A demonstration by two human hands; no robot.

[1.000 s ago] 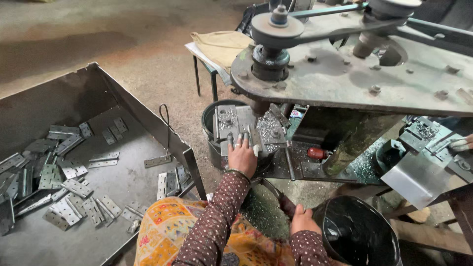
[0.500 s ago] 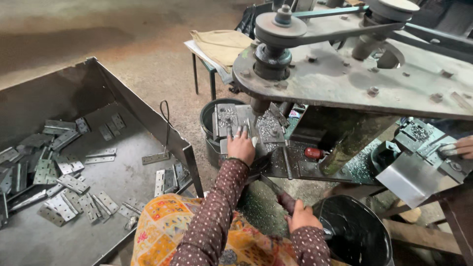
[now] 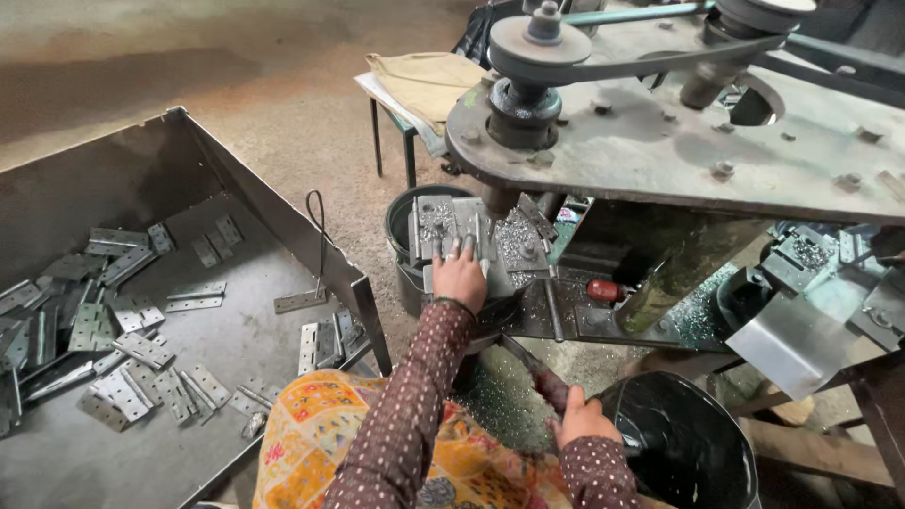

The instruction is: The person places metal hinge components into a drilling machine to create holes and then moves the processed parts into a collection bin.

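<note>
The left hand lies flat on a metal hinge plate under the drill spindle of a belt-driven machine. The right hand grips a dark lever handle beside a black bucket. A metal tray at the left holds loose hinges.

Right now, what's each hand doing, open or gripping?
Left hand: open, pressing flat on the metal plate.
Right hand: closed around the lever handle.
</note>
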